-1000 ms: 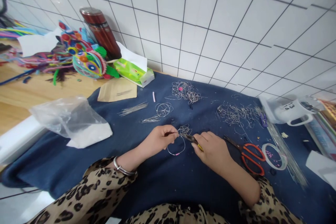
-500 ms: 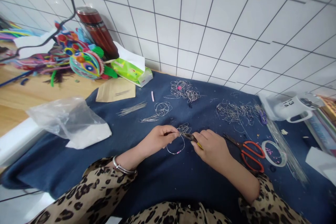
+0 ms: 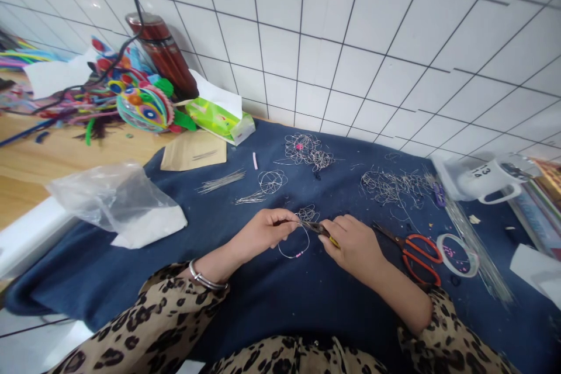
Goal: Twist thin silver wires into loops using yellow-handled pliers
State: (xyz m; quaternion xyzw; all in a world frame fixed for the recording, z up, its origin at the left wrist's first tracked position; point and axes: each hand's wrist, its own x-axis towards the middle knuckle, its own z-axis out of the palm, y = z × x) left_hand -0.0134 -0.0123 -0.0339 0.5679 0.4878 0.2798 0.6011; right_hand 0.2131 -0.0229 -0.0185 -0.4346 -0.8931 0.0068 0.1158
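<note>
Between the thumb and fingers of my left hand (image 3: 268, 229) is pinched a thin wire loop (image 3: 308, 243), with a few pink beads (image 3: 299, 255) at its bottom. My right hand (image 3: 353, 245) is wrapped round the yellow handle of a pair of pliers (image 3: 319, 227). The jaws of the pliers point left and meet the wire at the top of the loop, close to my left fingertips. Just behind the jaws lies a small bundle of coiled wire (image 3: 307, 213). The exact grip of the jaws is too small to tell.
Right of my right hand lie orange-handled scissors (image 3: 421, 260), a round dish of pink beads (image 3: 458, 255) and long straight wires (image 3: 482, 257). Tangled wire (image 3: 394, 187) and short wires (image 3: 221, 181) lie farther back. A plastic bag (image 3: 116, 201) is at left, a white mug (image 3: 495, 178) at right.
My hands and the pliers stay almost in place; the beaded loop has shifted very slightly. The black cable at upper left has swung to the right.
</note>
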